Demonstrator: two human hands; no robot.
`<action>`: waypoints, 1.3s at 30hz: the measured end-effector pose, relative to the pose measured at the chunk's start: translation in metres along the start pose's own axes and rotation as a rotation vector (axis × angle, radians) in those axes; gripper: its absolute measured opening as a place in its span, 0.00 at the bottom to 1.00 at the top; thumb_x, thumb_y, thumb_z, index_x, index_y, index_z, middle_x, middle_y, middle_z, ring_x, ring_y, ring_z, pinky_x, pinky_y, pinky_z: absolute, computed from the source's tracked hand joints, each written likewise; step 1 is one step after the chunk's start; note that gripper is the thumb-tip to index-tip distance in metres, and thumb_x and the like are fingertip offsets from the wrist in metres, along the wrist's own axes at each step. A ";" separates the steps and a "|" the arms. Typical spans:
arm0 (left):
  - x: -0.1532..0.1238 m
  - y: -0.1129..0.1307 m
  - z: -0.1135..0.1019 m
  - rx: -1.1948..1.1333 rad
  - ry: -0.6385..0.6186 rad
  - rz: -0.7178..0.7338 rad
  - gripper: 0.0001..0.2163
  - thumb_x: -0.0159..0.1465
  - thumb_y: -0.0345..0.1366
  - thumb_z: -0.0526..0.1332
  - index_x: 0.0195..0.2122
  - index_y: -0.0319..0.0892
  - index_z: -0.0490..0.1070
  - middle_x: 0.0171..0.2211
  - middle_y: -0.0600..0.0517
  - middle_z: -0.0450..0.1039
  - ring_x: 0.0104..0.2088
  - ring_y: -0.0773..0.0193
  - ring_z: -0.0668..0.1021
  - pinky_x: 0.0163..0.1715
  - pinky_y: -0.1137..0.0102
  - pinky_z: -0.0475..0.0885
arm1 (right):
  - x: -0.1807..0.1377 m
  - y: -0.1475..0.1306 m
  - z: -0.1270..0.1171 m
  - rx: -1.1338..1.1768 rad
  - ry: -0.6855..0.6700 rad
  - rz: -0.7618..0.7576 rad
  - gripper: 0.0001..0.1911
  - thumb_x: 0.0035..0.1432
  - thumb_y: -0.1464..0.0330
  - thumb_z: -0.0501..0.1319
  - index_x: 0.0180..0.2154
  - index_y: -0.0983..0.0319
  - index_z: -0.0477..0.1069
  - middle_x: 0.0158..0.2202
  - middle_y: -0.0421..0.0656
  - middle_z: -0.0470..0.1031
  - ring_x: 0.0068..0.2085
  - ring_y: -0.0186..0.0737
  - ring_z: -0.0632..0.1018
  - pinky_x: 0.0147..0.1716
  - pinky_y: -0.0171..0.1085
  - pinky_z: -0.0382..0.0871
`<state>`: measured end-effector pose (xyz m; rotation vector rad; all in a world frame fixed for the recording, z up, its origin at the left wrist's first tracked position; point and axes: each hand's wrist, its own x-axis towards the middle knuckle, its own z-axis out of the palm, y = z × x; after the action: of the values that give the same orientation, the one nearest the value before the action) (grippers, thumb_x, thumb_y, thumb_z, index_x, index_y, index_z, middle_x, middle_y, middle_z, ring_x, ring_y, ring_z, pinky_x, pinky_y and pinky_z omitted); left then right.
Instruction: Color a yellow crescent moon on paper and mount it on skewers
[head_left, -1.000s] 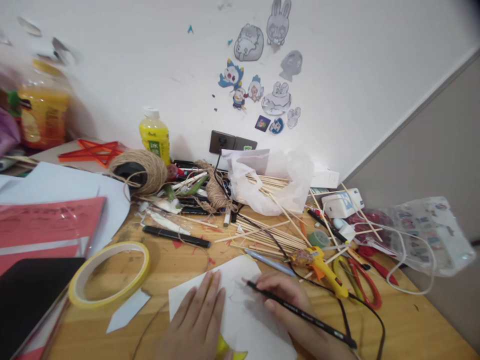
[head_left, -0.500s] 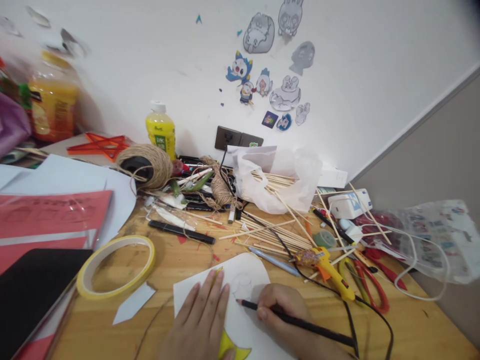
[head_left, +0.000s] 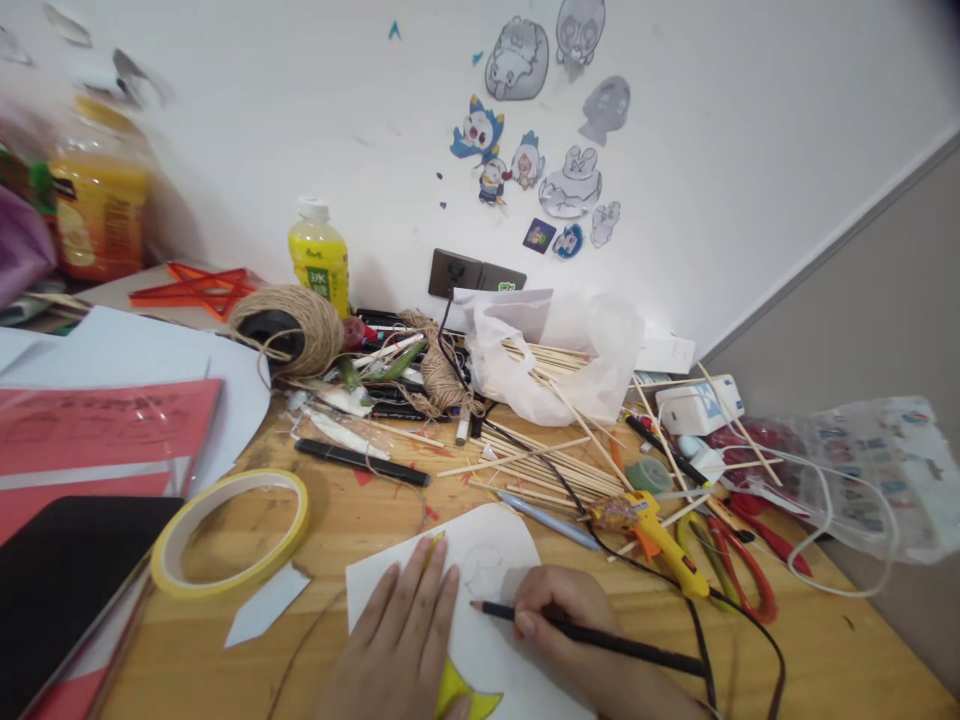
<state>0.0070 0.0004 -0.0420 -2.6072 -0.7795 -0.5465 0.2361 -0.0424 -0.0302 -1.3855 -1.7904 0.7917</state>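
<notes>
Grasping a black pencil [head_left: 600, 637] in the head view, the right hand [head_left: 566, 610] directs its tip to just beside a faint drawn outline [head_left: 484, 570] on the white sheet [head_left: 499, 655]; tip contact cannot be confirmed. The left hand [head_left: 401, 635] lies flat, fingers extended, grasping nothing, over the sheet and a partly covered yellow shape [head_left: 461, 692]. The sheet rests on the worktop [head_left: 199, 670], between the tape roll [head_left: 169, 565] and the yellow glue gun [head_left: 667, 545]. A blue pen [head_left: 547, 520] lies just beyond the sheet, near loose wooden sticks [head_left: 559, 465].
</notes>
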 end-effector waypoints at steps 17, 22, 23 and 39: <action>0.000 0.000 0.001 -0.010 -0.010 0.006 0.30 0.57 0.48 0.56 0.56 0.33 0.67 0.57 0.33 0.67 0.58 0.43 0.68 0.54 0.56 0.58 | 0.000 -0.010 -0.006 0.015 -0.060 0.018 0.23 0.64 0.53 0.54 0.25 0.61 0.72 0.22 0.40 0.72 0.23 0.32 0.69 0.22 0.30 0.60; 0.001 -0.001 0.000 -0.009 0.023 0.008 0.30 0.56 0.48 0.56 0.55 0.33 0.68 0.56 0.33 0.68 0.56 0.43 0.70 0.53 0.57 0.61 | 0.000 -0.006 -0.004 0.095 -0.008 0.008 0.24 0.63 0.51 0.54 0.25 0.61 0.70 0.21 0.39 0.72 0.23 0.33 0.71 0.23 0.31 0.62; 0.001 -0.001 -0.001 -0.008 0.032 0.011 0.30 0.56 0.48 0.56 0.55 0.32 0.67 0.56 0.33 0.68 0.56 0.43 0.71 0.52 0.57 0.62 | 0.001 -0.004 -0.005 0.117 0.062 0.009 0.22 0.63 0.51 0.54 0.27 0.61 0.71 0.22 0.40 0.72 0.24 0.34 0.72 0.23 0.31 0.64; 0.029 -0.064 0.000 -0.499 -0.068 -0.390 0.19 0.60 0.29 0.49 0.46 0.41 0.76 0.48 0.43 0.77 0.49 0.53 0.77 0.50 0.55 0.73 | 0.022 0.000 -0.026 -0.501 0.314 -0.298 0.19 0.58 0.81 0.50 0.41 0.59 0.74 0.39 0.48 0.75 0.42 0.46 0.75 0.39 0.41 0.73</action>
<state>-0.0079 0.0634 -0.0137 -2.9403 -1.3372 -0.8586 0.2541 -0.0202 -0.0124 -1.4003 -1.9466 -0.0414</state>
